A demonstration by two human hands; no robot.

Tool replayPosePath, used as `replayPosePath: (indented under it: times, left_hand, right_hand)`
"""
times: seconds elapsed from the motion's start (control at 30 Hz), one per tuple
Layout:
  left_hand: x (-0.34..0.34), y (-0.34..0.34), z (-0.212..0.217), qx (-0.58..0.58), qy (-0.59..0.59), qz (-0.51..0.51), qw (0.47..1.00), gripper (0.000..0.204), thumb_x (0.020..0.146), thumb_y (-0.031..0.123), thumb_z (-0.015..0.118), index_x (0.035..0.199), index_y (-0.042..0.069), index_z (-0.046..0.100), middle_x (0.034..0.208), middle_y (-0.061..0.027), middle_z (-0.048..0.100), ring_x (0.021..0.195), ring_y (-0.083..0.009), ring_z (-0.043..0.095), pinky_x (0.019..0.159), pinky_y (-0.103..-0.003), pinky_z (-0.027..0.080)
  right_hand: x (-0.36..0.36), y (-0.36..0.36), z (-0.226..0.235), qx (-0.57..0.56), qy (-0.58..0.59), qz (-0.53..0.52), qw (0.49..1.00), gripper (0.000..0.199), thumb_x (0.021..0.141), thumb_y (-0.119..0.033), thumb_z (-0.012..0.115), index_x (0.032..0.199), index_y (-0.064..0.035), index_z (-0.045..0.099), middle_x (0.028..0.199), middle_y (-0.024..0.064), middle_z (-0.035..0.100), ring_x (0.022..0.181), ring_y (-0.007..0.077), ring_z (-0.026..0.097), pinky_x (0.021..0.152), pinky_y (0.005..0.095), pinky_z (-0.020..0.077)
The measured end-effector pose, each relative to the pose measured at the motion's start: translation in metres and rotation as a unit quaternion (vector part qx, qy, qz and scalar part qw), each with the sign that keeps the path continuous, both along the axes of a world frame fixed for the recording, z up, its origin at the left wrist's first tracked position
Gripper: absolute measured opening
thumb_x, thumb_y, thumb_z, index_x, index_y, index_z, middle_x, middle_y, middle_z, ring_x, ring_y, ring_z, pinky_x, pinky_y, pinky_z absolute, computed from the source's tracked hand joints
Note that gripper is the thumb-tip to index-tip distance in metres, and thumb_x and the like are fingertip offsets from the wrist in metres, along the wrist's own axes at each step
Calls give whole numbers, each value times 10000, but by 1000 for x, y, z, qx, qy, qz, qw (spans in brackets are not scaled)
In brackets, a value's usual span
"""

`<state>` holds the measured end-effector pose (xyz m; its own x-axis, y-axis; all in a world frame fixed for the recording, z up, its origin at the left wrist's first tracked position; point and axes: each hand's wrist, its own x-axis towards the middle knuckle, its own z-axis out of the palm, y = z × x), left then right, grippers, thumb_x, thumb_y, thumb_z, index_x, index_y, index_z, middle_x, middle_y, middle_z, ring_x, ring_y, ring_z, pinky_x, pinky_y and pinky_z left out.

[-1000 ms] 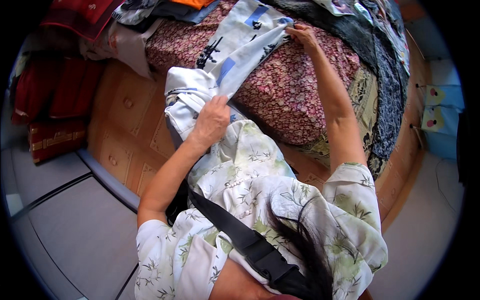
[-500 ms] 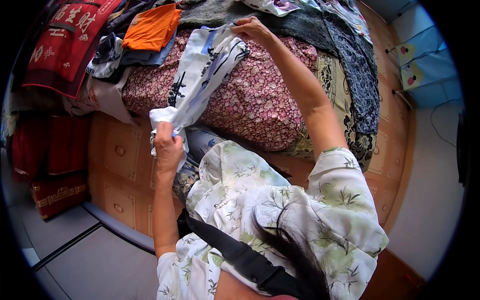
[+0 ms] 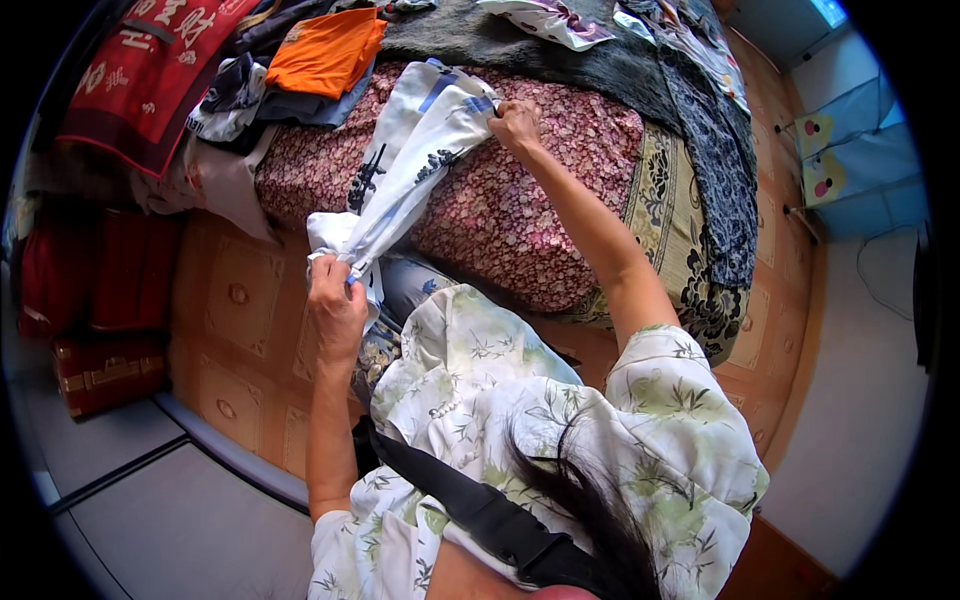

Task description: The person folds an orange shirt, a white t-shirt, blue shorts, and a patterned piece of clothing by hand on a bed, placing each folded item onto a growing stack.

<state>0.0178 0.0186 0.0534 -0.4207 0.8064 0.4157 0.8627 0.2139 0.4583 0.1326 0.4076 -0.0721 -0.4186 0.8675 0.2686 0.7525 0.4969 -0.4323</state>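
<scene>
A white garment (image 3: 405, 130) with black and blue print stretches slantwise between my hands, over the bed's edge. My left hand (image 3: 336, 300) is closed on its near, bunched end, close to my knee. At the far right edge of the cloth, my right hand (image 3: 517, 124) pinches it with closed fingers. The garment's far end lies on the red floral bedspread (image 3: 510, 215); its near end hangs past the bed's front edge. Whether it is a shirt or trousers cannot be made out.
Left on the bed, a folded orange garment (image 3: 326, 50) tops a pile beside a red printed cloth (image 3: 150, 80). A dark grey blanket (image 3: 590, 70) lies behind. Red cases (image 3: 108, 375) stand on the floor at left; a blue curtained shelf (image 3: 850, 150) is at right.
My right hand has come nearer and slightly right, sliding down the garment's right edge. The left hand keeps its grip at the near end. The view has shifted slightly.
</scene>
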Motion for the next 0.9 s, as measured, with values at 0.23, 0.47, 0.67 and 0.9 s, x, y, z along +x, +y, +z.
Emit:
replayPosePath:
  times: [0.23,0.47,0.67,0.9]
  left_hand:
    - [-25,-9,30,34,12,43,998,176,685,-102,539,815,-4,473,782,-157,455,685,-311,504,622,-374,416]
    - [-32,-22,162,307,-248,14,919,207,775,-60,549,963,26,561,789,-88,541,640,-149,527,589,-278,431]
    - [-103,-41,166,123,-188,-145,964,155,826,-58,506,935,21,583,857,19,509,760,-24,450,668,-176,377]
    - [-123,49,94,146,6,-71,987,196,854,-43,468,1029,31,517,717,-164,549,680,-272,580,591,-375,437]
  right_hand:
    - [-1,-2,57,-356,391,33,848,48,651,-50,657,665,-22,621,678,119,644,654,209,655,558,316,559]
    - [26,-30,293,-273,561,324,711,175,761,-29,667,922,-17,600,727,52,600,612,142,592,544,243,523]
    - [91,-35,346,-232,441,387,775,367,869,-45,591,1220,7,498,1020,128,627,870,166,636,725,280,547]
    - [103,8,296,-310,466,296,774,428,802,32,621,1215,25,509,873,97,640,714,136,617,582,220,518]
